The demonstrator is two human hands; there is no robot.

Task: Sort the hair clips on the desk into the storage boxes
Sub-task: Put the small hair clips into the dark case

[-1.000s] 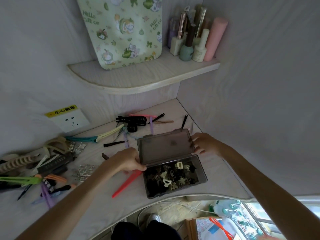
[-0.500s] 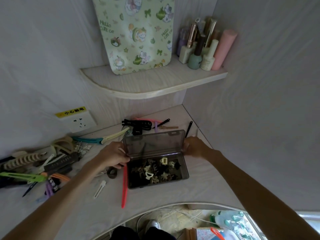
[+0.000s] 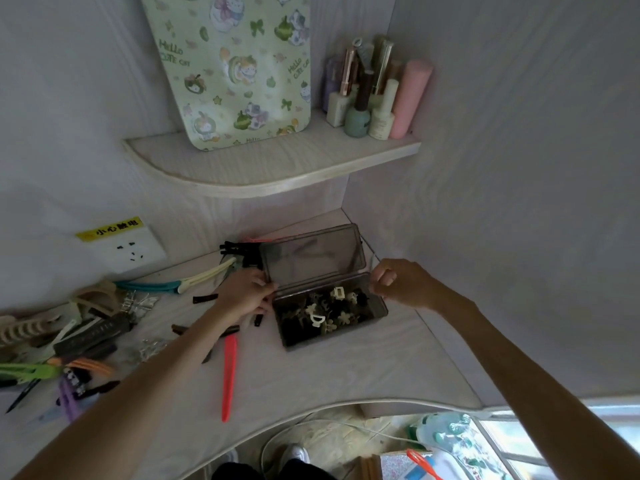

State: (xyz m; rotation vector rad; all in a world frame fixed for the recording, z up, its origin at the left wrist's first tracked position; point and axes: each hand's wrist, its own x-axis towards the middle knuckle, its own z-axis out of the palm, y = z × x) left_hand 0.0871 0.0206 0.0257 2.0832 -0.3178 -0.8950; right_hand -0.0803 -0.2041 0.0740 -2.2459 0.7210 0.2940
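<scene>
A smoky see-through storage box (image 3: pixel 332 336) stands on the desk near the back right corner. Its lid (image 3: pixel 311 258) is raised, and several small cream and dark claw clips (image 3: pixel 318 318) lie inside. My left hand (image 3: pixel 246 296) grips the box's left end at the hinge. At the box's right rim my right hand (image 3: pixel 398 282) has its fingers curled. A long red clip (image 3: pixel 229 368) lies on the desk under my left forearm. Several more hair clips (image 3: pixel 69 334) are heaped at the left.
A teal and cream clip (image 3: pixel 173 285) and a black clip (image 3: pixel 239 249) lie behind my left hand. A wall socket (image 3: pixel 121 247) is at the back left. The corner shelf (image 3: pixel 270 168) above carries a patterned pouch (image 3: pixel 235 64) and bottles (image 3: pixel 374 98). The desk's curved front edge (image 3: pixel 311 410) is close.
Both hands have slid the open box back towards the corner, over the clips that lay there. The red clip is now clear of the box.
</scene>
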